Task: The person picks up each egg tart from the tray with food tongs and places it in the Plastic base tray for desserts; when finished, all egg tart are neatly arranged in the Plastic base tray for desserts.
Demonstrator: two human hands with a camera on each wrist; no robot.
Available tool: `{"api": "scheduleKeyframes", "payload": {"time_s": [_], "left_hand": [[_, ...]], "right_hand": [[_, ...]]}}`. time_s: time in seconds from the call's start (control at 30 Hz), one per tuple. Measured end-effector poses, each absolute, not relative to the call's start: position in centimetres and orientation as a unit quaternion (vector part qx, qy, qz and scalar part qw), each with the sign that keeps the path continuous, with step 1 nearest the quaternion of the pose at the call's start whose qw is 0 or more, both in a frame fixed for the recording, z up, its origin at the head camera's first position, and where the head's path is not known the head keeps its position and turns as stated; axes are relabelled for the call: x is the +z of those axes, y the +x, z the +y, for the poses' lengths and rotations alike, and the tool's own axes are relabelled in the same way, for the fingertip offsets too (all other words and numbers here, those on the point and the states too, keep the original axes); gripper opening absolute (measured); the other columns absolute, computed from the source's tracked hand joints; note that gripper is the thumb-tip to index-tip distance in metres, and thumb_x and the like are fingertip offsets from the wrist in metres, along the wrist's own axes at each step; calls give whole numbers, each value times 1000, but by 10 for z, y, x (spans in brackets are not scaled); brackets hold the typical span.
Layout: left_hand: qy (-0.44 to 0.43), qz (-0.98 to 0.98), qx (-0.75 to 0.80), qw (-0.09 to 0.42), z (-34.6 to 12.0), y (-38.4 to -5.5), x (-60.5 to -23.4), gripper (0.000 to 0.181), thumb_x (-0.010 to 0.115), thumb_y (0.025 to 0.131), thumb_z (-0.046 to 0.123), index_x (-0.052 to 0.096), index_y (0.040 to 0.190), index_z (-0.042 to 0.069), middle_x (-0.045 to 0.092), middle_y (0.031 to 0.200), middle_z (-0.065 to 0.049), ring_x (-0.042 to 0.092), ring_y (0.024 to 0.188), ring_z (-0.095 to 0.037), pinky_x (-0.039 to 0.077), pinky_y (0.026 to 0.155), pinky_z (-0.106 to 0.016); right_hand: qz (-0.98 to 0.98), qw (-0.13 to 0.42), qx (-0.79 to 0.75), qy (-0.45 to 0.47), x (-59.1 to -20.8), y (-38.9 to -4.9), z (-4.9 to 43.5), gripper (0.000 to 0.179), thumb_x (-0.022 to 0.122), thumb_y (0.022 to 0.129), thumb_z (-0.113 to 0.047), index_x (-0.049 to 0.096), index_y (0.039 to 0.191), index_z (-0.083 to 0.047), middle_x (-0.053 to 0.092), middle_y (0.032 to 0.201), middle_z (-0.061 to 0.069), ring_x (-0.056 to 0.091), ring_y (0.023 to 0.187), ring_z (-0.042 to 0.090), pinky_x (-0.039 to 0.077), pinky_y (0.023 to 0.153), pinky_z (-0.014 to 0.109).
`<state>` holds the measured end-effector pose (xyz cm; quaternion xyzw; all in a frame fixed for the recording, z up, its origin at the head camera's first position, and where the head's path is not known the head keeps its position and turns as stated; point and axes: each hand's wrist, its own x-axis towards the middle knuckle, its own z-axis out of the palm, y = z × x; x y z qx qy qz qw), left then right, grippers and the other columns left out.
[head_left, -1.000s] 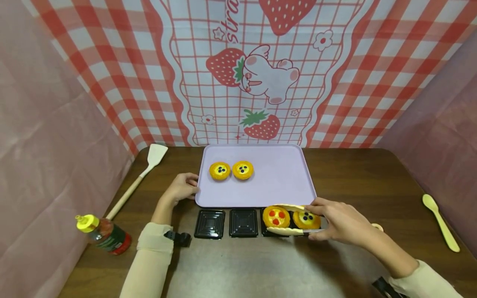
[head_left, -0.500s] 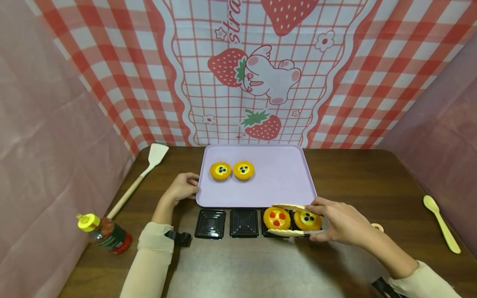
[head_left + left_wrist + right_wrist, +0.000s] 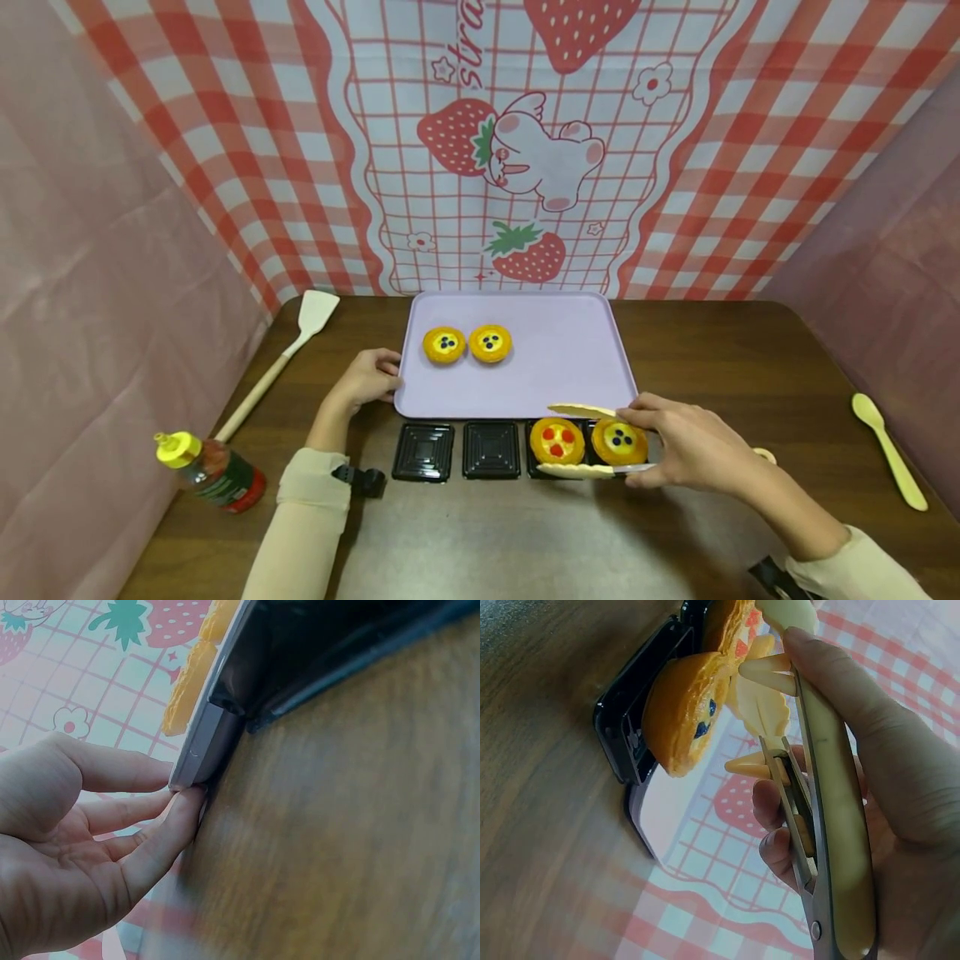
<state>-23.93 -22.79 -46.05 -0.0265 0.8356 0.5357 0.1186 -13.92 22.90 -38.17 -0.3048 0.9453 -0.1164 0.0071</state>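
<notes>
My left hand (image 3: 367, 379) pinches the left rim of the lilac tray (image 3: 562, 367); in the left wrist view thumb and fingers (image 3: 139, 766) meet at its edge. My right hand (image 3: 697, 446) holds cream-tipped tongs (image 3: 577, 472), their arms spread on either side of a tart with red pieces (image 3: 557, 440). That tart sits in a black square holder. To its right is a tart with blueberries (image 3: 618, 442), tilted in its holder (image 3: 622, 712) in the right wrist view. Two more blueberry tarts, a left one (image 3: 444, 344) and a right one (image 3: 491, 342), lie on the tray.
Two black square holders, one at left (image 3: 423, 452) and one beside it (image 3: 491, 450), hold nothing. A white spatula (image 3: 262, 387) and a squeeze bottle (image 3: 213, 473) are at left. A yellow spoon (image 3: 888, 450) lies far right. A checked cloth (image 3: 285, 167) hangs behind.
The tongs' arms have spread wider apart, the far arm moving away from the tart with red pieces. The left hand, tray and tarts have stayed in place.
</notes>
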Motion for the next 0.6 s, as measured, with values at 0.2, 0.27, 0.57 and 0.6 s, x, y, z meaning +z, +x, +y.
{"api": "scheduleKeyframes", "payload": {"time_s": [0.2, 0.27, 0.57, 0.6], "left_hand": [[-27, 835, 537, 119, -230, -240, -461, 46, 64, 85, -7, 51, 128, -13, 56, 100, -21, 59, 77, -23, 60, 61, -36], [-28, 834, 538, 119, -230, -239, -461, 46, 64, 85, -7, 51, 128, -12, 56, 100, -21, 59, 77, -23, 60, 61, -35], [-24, 834, 539, 114, -229, -240, -463, 46, 64, 82, -8, 53, 126, -12, 56, 98, -19, 58, 75, -22, 59, 59, -34], [-22, 835, 538, 113, -229, -240, -463, 46, 64, 82, -7, 53, 126, -13, 56, 97, -19, 58, 75, -22, 59, 59, -34]], "right_hand": [[944, 1, -125, -307, -376, -141, 227, 89, 87, 58, -63, 68, 124, -6, 59, 112, -2, 53, 75, 9, 48, 60, 30], [943, -5, -127, -308, -374, -142, 226, 92, 85, 58, -67, 67, 125, -6, 59, 111, -3, 49, 72, 7, 44, 58, 27], [938, -24, -137, -316, -355, -154, 218, 91, 88, 60, -59, 65, 127, -3, 58, 113, -1, 47, 69, 6, 40, 55, 24], [939, -28, -136, -316, -352, -156, 217, 91, 89, 60, -59, 64, 128, -3, 59, 114, 0, 48, 70, 7, 40, 56, 24]]}}
